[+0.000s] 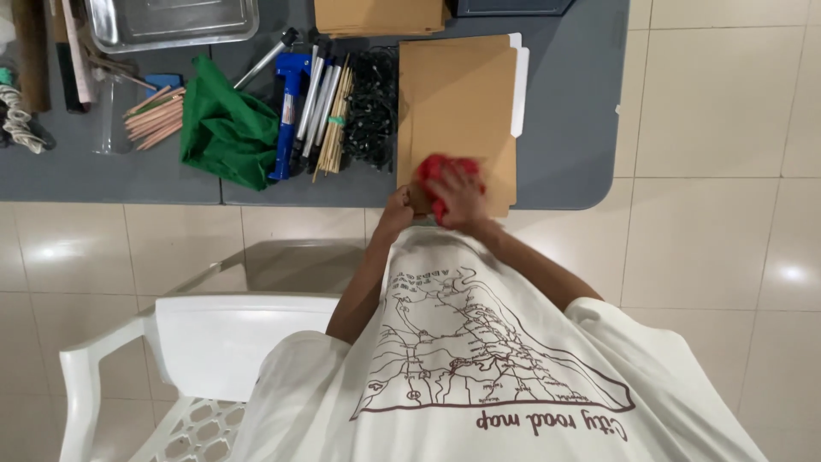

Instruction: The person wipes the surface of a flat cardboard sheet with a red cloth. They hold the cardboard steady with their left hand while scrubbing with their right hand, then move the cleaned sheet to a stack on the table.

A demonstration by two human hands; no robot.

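- head view: the right hand (462,198) is closing its grip on a red cloth (440,171), bunching it against a brown folder (457,111) at the near edge of the grey desk (564,128).
- the left hand (400,205) is curling shut just beside the cloth; whether its grip is on the cloth cannot be told.
- a green cloth (227,128), a blue tool (289,111) and wooden sticks (335,115) are lying to the left.
- a white plastic chair (205,342) is standing below.

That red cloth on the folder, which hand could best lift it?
The right hand, probably: it lies on the red cloth. The left hand sits beside it at the brown folder's edge.
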